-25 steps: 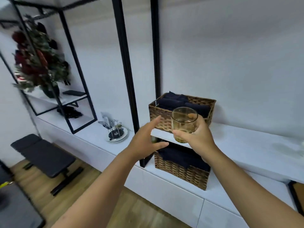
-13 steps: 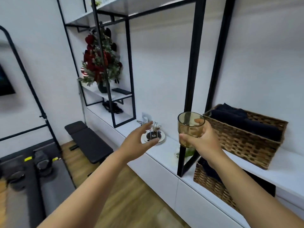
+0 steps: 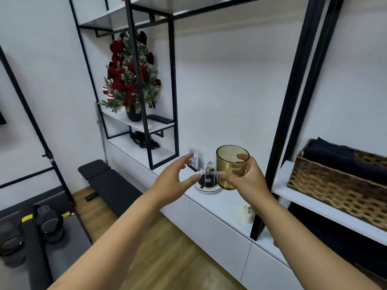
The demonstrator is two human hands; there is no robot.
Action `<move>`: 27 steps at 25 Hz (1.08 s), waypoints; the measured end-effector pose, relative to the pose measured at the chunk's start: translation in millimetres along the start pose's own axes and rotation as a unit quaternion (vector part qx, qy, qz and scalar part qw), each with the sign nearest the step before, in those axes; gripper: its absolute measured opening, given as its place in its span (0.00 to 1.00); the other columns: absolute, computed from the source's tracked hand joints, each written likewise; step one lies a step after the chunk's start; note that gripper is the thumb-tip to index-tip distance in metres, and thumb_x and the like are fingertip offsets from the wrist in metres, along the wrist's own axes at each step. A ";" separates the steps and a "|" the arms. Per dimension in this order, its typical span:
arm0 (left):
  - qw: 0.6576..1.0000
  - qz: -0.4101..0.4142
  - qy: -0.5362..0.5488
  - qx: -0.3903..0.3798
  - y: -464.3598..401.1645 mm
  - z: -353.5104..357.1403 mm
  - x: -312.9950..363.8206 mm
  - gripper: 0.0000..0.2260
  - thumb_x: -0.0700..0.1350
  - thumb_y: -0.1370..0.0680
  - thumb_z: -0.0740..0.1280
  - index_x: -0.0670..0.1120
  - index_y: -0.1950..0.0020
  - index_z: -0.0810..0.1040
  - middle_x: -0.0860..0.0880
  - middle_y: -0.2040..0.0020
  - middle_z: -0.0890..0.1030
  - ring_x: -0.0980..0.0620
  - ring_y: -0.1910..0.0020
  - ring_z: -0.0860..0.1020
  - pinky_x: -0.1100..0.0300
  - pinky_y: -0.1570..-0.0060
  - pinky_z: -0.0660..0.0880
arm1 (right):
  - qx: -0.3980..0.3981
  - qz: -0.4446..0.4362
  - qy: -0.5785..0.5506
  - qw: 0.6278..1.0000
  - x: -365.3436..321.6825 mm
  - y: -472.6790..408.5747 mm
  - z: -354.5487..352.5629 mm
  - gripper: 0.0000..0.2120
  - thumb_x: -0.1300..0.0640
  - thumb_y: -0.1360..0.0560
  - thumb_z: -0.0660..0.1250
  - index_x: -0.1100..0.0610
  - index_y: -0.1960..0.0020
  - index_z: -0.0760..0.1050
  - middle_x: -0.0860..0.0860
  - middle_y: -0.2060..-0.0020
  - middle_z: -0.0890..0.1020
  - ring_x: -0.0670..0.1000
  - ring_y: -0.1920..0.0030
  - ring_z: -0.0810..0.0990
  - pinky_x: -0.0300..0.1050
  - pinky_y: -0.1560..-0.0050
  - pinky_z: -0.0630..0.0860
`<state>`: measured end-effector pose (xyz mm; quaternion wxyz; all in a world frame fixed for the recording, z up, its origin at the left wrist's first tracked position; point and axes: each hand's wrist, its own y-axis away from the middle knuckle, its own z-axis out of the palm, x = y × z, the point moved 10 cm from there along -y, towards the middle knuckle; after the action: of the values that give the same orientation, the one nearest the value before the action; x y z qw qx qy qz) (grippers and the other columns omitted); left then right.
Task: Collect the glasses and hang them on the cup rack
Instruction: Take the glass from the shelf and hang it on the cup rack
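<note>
An amber drinking glass (image 3: 230,166) stands upright in the air, gripped from the right by my right hand (image 3: 248,181). To its left my left hand (image 3: 174,181) is raised with fingers spread and nothing in it. Between and behind the two hands a small wire cup rack (image 3: 207,174) rises from a dark round base on a white plate (image 3: 207,189), which rests on the white cabinet top (image 3: 222,204). The glass hides the rack's right side.
A small QR-code card (image 3: 193,161) stands behind the rack. A white pot (image 3: 247,215) sits by a black frame post (image 3: 278,130). To the right, a wicker basket (image 3: 335,181) with dark towels. Weight bench (image 3: 109,185) and wooden floor lie left.
The view has swung left along the cabinet. The basket has slid to the right edge and the cup rack now lies directly behind my hands. The glass stays in my right hand.
</note>
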<state>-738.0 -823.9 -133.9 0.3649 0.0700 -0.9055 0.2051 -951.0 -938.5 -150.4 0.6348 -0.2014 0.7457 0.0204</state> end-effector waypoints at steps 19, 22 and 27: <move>0.996 -0.020 0.063 0.051 -219.8 -17.4 -68.4 0.34 0.59 0.22 0.73 0.61 0.19 0.62 0.59 0.29 0.74 0.59 0.32 0.73 0.80 0.50 0.67 | -0.033 -0.003 -0.020 0.999 39.3 -236.3 111.3 0.38 0.36 0.45 0.82 0.38 0.39 0.70 0.43 0.46 0.82 0.43 0.45 0.83 0.51 0.44 0.83; 0.996 -0.034 0.065 0.046 -251.0 -3.1 -85.6 0.35 0.59 0.23 0.73 0.61 0.19 0.62 0.58 0.27 0.73 0.58 0.32 0.73 0.80 0.53 0.67 | -0.042 -0.004 -0.013 0.999 51.2 -268.3 122.8 0.36 0.36 0.45 0.81 0.37 0.41 0.70 0.43 0.46 0.83 0.45 0.45 0.84 0.52 0.43 0.83; 0.995 -0.044 0.092 0.018 -292.0 20.7 -120.0 0.37 0.58 0.24 0.75 0.61 0.19 0.62 0.57 0.26 0.71 0.55 0.30 0.73 0.69 0.44 0.71 | -0.048 0.007 -0.004 0.999 74.6 -305.0 145.4 0.31 0.39 0.43 0.80 0.35 0.44 0.71 0.41 0.46 0.84 0.44 0.48 0.85 0.50 0.47 0.84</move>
<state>-583.5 -1100.0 -136.5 0.4537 0.0972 -0.8604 0.2108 -723.4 -1197.4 -181.0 0.6272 -0.2260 0.7428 0.0613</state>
